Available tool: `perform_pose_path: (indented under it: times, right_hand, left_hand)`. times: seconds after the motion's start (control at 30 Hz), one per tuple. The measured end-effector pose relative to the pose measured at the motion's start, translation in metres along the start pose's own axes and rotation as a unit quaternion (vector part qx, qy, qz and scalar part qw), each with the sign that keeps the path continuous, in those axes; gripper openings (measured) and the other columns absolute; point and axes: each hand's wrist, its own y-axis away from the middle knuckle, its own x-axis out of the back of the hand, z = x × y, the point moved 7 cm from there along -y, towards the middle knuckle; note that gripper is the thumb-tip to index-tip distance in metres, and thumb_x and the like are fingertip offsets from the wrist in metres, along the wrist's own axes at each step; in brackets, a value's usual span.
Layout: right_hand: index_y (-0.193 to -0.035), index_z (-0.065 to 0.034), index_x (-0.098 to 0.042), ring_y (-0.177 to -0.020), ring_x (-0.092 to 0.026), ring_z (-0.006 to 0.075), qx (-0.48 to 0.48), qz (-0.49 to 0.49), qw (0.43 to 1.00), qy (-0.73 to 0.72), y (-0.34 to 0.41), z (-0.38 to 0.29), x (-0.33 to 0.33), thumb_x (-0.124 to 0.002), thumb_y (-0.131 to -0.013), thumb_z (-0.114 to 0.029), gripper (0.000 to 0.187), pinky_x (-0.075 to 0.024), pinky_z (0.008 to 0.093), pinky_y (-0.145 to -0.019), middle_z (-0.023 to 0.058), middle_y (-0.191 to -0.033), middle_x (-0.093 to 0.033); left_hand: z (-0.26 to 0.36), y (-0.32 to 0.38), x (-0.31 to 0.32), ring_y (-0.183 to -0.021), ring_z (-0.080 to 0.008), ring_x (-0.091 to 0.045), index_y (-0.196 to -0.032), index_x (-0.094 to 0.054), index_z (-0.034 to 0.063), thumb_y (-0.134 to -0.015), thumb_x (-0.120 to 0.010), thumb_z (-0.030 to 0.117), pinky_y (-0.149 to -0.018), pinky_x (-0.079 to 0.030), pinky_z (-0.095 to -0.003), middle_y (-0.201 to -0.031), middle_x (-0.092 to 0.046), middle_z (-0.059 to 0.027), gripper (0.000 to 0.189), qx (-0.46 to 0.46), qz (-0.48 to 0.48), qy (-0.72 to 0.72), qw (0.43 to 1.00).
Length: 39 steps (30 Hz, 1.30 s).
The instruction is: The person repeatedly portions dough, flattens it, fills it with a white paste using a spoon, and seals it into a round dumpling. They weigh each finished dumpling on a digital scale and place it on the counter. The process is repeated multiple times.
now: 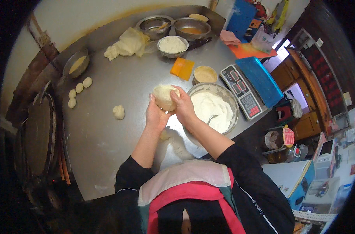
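Between my two hands, raised over the steel worktop, is a large round piece of pale dough. My left hand cups it from the left and below. My right hand grips its right side, thumb on top. A small rough lump of dough lies on the worktop to the left. Farther left, several small smooth dough balls form a curved row. A large steel bowl of white flour, with a metal utensil handle in it, stands just right of my right hand.
Behind my hands are orange scrapers, a tub of yellowish powder and a smaller flour bowl. A cloth-covered mass lies near two steel bowls at the back. A digital scale with a blue tray stands right; a round pan is left.
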Motion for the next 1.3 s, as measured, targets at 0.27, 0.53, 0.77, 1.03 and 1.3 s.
perform_pose_path:
  times: [0.27,0.53,0.77,1.03,1.3]
  right_hand:
    - [-0.085,-0.0001,-0.057,-0.07,-0.05,0.0148,0.007,0.024,0.964,0.263,-0.018,0.004,0.011,-0.047,-0.089,-0.034,0.035,-0.0415,0.0295,-0.066,0.0059,-0.08,-0.058]
    - [-0.065,0.0032,-0.059,-0.055,-0.054,0.0268,0.111,0.043,0.926,0.358,-0.023,-0.006,0.014,-0.047,-0.088,-0.04,0.05,-0.0424,0.0379,-0.058,0.0191,-0.06,-0.058]
    - [-0.079,0.0033,-0.061,-0.06,-0.051,0.0134,-0.171,-0.006,0.972,0.16,-0.01,0.023,0.031,-0.056,-0.085,-0.033,0.037,-0.0425,0.0288,-0.056,0.005,-0.071,-0.059]
    - [-0.091,0.0015,-0.06,-0.077,-0.057,0.0123,0.103,-0.232,0.884,0.393,0.023,-0.047,0.004,-0.063,-0.077,-0.008,0.017,-0.0464,0.0272,-0.07,0.0057,-0.083,-0.062]
    - [-0.074,0.0022,-0.058,-0.057,-0.059,0.0176,-0.032,-0.215,0.941,0.26,0.047,-0.074,-0.011,-0.046,-0.091,-0.029,0.038,-0.0491,0.0273,-0.057,0.0101,-0.063,-0.06]
  left_hand:
    - [0.015,0.009,-0.003,-0.077,-0.0123,-0.05,-0.086,-0.049,0.0041,-0.093,-0.044,0.028,-0.069,-0.043,-0.0285,-0.083,-0.053,-0.0052,0.025,-0.207,0.061,-0.323,0.921]
    - [0.003,0.014,-0.009,-0.076,-0.0135,-0.052,-0.09,-0.053,0.0014,-0.094,-0.041,0.027,-0.069,-0.044,-0.0301,-0.085,-0.055,-0.0064,0.029,-0.14,0.005,-0.156,0.978]
    - [-0.012,-0.005,0.011,-0.082,-0.017,-0.057,-0.094,-0.054,0.0012,-0.094,-0.038,0.03,-0.075,-0.047,-0.0317,-0.091,-0.057,-0.0084,0.033,-0.05,0.02,-0.163,0.985]
    - [-0.032,0.014,0.019,-0.109,-0.0272,-0.049,-0.128,-0.036,0.0064,-0.092,-0.019,0.048,-0.091,-0.04,-0.0499,-0.117,-0.051,-0.0127,0.057,0.185,-0.026,-0.031,0.982]
    - [-0.029,0.023,-0.013,-0.106,-0.0257,-0.052,-0.12,-0.044,0.0018,-0.093,-0.02,0.048,-0.092,-0.041,-0.0384,-0.115,-0.052,-0.0138,0.059,0.07,-0.197,0.123,0.97]
